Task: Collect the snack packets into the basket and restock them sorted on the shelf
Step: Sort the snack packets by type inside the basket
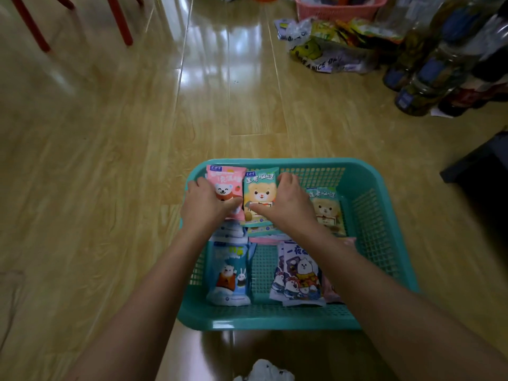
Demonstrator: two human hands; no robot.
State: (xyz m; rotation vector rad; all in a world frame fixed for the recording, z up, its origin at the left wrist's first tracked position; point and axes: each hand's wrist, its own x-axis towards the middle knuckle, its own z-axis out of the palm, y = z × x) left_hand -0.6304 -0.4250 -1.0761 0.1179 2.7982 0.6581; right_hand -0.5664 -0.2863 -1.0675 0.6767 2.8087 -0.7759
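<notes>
- Snack packets sit in the teal basket (pixel 384 185), which rests on the wooden floor (pixel 110 160) right in front of the person.
- Left hand (pixel 204 203) grips the pink packet w/ a white bear (pixel 229 178) at the basket's far left, thumb pressed on its front, fingers curled round the left edge.
- Right hand (pixel 288 204) clamps the green packet w/ a tan bear (pixel 259 192) just beside the pink one; thumb across its lower front, fingers over the right edge.
- Pink & green packets touch side by side, both upright-facing, tops toward the far rim.
- 2nd green bear packet (pixel 327 207) lies to the right of the right hand, partly under the wrist.
- Near side, left: blue-white packet w/ bear & rabbit (pixel 229 273), lying flat.
- Near side, middle-right: purple packets w/ white bears (pixel 299 276), a few overlapping; exact count unclear.
- Pale pink packet edge peeks out under the right forearm, mostly hidden.
- Bare mesh bottom shows between the blue & purple packets and along the right side.
- Far right on the floor: pink basket (pixel 338 8), a heap of loose wrappers & bags (pixel 330 42) just in front of it, and dark bottles (pixel 428 75) beside them, all blurred.
- Red chair legs (pixel 121 23) top left, well apart from the basket.
</notes>
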